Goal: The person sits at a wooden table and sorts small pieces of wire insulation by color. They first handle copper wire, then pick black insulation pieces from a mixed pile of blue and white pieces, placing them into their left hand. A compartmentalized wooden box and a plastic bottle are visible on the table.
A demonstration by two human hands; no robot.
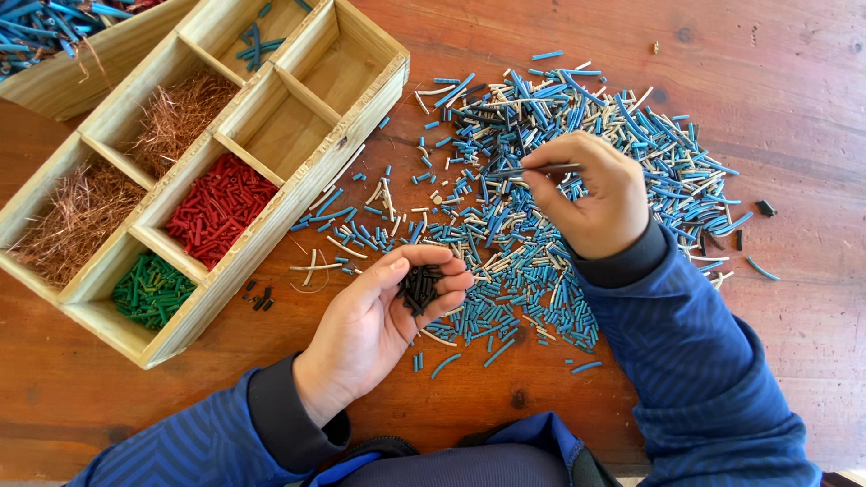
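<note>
A: What is the left hand (379, 316) doing, low in the middle of the frame?

B: It is lying palm up, cupping a small heap of black sleeve pieces (419, 287), fingers half curled around them.

A: And the right hand (591, 194)?

B: It is hovering over the big pile of blue and cream pieces (541, 198) in the centre right, its grip pinched narrow on one thin dark piece (541, 169) between thumb and fingertips.

A: How far along is the sorting looking?

B: I'd judge it well short of finished. The wooden tray (298, 194) at the upper left is holding copper strands (77, 216) in two compartments, red pieces (216, 207) in one, green pieces (149, 290) in another, and only a few blue bits (253, 43) at the top. Two compartments are sitting bare.

A: So what is remaining?

B: Most of the pile is lying loose on the surface (794, 81), and a few black bits (259, 298) are resting beside the tray, unsorted.
</note>
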